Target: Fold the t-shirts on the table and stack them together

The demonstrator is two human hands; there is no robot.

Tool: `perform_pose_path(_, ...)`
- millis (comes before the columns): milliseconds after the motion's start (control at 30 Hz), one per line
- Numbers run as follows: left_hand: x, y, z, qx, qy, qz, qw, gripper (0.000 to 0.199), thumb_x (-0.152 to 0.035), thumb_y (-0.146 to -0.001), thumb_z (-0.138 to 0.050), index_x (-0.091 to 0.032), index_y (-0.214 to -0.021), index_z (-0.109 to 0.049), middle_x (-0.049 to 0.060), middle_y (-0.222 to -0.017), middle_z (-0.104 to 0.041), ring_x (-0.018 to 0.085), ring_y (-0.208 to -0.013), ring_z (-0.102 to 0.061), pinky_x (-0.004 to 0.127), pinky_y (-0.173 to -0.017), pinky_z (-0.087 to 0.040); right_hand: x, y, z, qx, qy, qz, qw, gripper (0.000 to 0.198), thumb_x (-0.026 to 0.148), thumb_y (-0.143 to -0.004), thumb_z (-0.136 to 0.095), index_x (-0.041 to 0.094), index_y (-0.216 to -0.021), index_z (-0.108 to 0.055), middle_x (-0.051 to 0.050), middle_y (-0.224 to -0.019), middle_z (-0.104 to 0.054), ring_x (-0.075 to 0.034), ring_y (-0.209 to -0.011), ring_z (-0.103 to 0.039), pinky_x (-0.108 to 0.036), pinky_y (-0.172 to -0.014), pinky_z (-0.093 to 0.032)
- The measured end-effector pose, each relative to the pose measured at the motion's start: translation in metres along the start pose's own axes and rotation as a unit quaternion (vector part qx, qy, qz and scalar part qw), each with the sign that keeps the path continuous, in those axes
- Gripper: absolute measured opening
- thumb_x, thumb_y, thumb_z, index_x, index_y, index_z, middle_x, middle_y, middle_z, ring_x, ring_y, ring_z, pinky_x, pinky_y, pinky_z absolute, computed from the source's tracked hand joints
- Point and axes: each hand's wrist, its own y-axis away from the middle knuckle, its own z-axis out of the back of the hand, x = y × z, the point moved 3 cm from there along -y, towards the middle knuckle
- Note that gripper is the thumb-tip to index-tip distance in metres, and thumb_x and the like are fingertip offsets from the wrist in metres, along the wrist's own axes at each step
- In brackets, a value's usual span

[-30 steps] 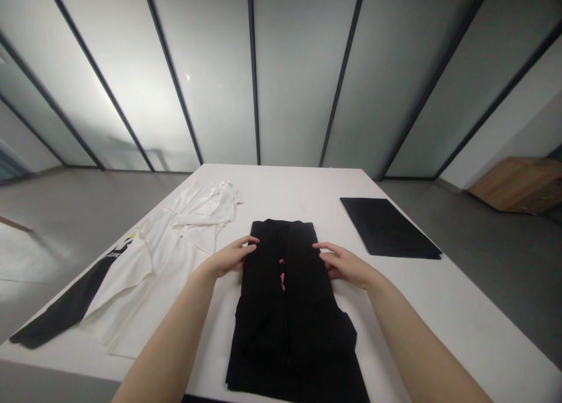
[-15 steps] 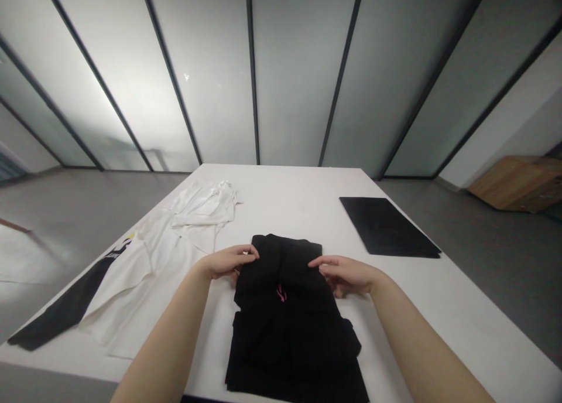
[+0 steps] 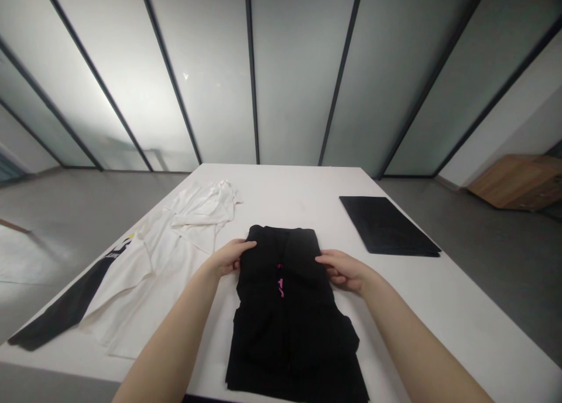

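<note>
A folded black garment (image 3: 290, 327) with a small pink print lies lengthwise on the white table in front of me. My left hand (image 3: 229, 256) grips its far left edge, thumb on top and fingers curled beneath. On the opposite edge, my right hand (image 3: 343, 268) pinches the cloth between thumb and fingers. The garment's far end is flat and fairly straight. Lower down, its sides bulge unevenly, and the layer underneath sticks out at the near end.
A white garment (image 3: 175, 256) with a dark sleeve or panel (image 3: 61, 303) lies loosely spread at the left of the table (image 3: 290, 192). A flat black folded cloth (image 3: 386, 224) rests near the right edge. Frosted glass panels stand behind.
The black garment's upper part has been drawn away from me and smoothed, so more of the pink print shows. Both hands have closed on its side edges.
</note>
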Motion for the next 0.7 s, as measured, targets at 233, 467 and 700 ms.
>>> perform_pose_path(233,-0.014,0.013,0.012,0.156,0.135,0.076,0.975,0.040,-0.059,-0.100,-0.060,-0.019,-0.107,-0.061,0.002,-0.066,-0.066,0.006,-0.034,-0.044,0.013,-0.031,-0.028,0.015,0.011,0.005,0.041,-0.126,-0.057,0.990,0.029,0.051,-0.107,-0.049,0.022,-0.109,-0.052,-0.001,-0.078,-0.070,-0.005,-0.036,-0.043,-0.010,-0.032,-0.028)
perform_pose_path(467,-0.014,0.011,-0.008,0.154,0.168,0.070,0.971,0.066,-0.057,-0.099,-0.057,-0.013,-0.148,-0.050,0.028,-0.140,-0.065,0.030,-0.096,-0.079,0.031,-0.059,-0.064,0.020,0.008,-0.019,0.139,-0.238,-0.038,0.960,0.059,0.056,-0.109,-0.024,0.015,-0.145,-0.046,-0.025,-0.141,-0.065,-0.033,-0.115,-0.074,-0.044,-0.083,-0.063)
perform_pose_path(700,0.009,-0.016,-0.026,0.032,0.148,-0.003,0.988,0.045,-0.043,-0.103,-0.057,-0.013,-0.136,-0.060,0.025,-0.143,-0.064,0.030,-0.118,-0.072,0.041,-0.092,-0.063,0.010,-0.010,-0.029,0.070,-0.223,0.007,0.972,0.055,0.054,-0.107,-0.041,0.027,-0.154,-0.034,-0.021,-0.145,-0.063,-0.032,-0.129,-0.067,-0.058,-0.104,-0.054)
